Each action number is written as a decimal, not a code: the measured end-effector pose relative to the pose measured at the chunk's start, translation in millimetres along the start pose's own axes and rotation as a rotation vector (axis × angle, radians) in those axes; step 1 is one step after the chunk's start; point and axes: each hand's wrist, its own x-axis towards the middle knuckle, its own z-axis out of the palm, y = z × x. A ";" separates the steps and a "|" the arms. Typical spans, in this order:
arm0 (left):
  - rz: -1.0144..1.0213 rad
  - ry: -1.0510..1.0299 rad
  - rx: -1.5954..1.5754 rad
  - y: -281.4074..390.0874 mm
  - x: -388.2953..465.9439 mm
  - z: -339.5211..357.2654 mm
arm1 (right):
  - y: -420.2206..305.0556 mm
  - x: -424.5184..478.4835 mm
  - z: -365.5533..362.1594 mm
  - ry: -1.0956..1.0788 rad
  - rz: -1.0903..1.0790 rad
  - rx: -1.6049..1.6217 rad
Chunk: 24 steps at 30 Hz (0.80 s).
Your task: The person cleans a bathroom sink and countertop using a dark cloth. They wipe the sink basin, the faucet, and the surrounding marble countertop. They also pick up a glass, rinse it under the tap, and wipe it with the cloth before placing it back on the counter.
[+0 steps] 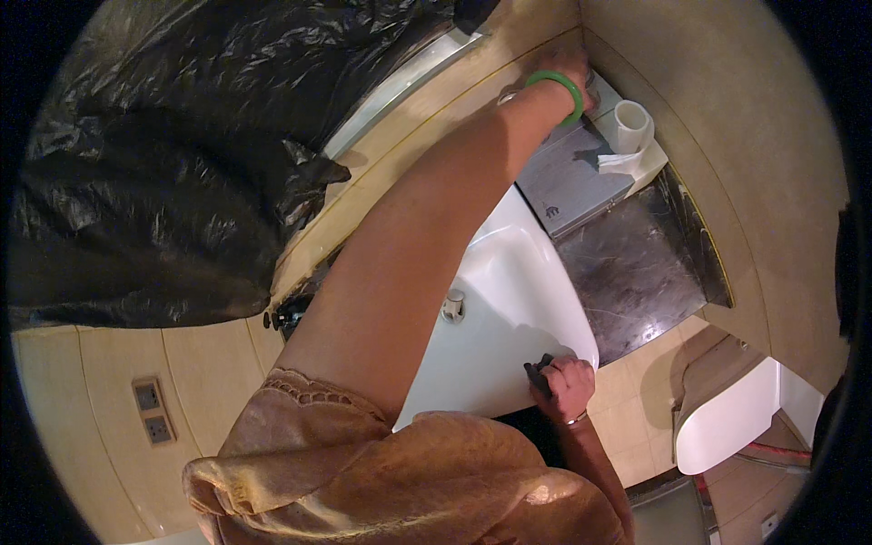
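Note:
My left arm reaches across the white washbasin (511,272) to the back corner of the counter. A green bangle (557,95) circles its wrist. There my left hand (575,71) is beside a small clear object in the corner; its fingers are partly hidden, so its grip is unclear. Lower down, at the basin's front rim, my right hand (571,388) is closed around a dark cloth or sponge (539,376). A slim bracelet (577,417) is on that wrist. Inside the basin sits a metal drain stopper (454,306); my left forearm hides much of the basin's far side.
A grey box (575,180) and a partly unrolled white paper roll (630,129) stand on the dark marble counter (633,266). Black plastic sheeting (157,157) hangs at upper left. A toilet with a white lid (729,422) is at right; wall sockets (155,411) are at left.

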 end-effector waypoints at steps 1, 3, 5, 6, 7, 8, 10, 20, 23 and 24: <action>-0.012 0.056 -0.023 -1.0 -5.6 -3.9 | -0.9 0.2 0.4 -0.005 0.001 -0.008; -0.048 0.171 -0.067 -6.5 -21.8 -13.0 | -0.8 -1.4 2.0 -0.023 -0.005 -0.019; -0.045 0.500 -0.202 -1.6 -74.2 -48.7 | -1.7 -2.0 -1.6 -0.094 0.013 -0.044; -0.025 0.467 -0.484 4.5 -101.5 -63.7 | -3.1 -1.8 -3.2 -0.132 0.042 -0.072; -0.025 0.431 -0.760 7.8 -134.1 -77.9 | -1.7 -3.2 -1.5 -0.112 0.032 -0.069; -0.042 0.401 -1.038 8.2 -168.9 -83.6 | -1.1 -4.6 0.3 -0.104 0.018 -0.062; -0.129 0.113 -1.773 8.3 -234.6 -59.0 | -3.8 -1.9 -1.3 -0.155 0.041 -0.067; -1.423 -0.096 -2.703 -14.9 -483.1 141.8 | -10.9 -2.8 9.0 -0.069 0.021 -0.195; -1.490 0.211 -2.640 -44.9 -480.8 156.4 | -12.5 -2.5 11.1 -0.066 0.016 -0.206; -1.429 0.249 -2.652 -54.3 -478.3 159.4 | -13.9 -1.4 11.3 -0.077 0.025 -0.204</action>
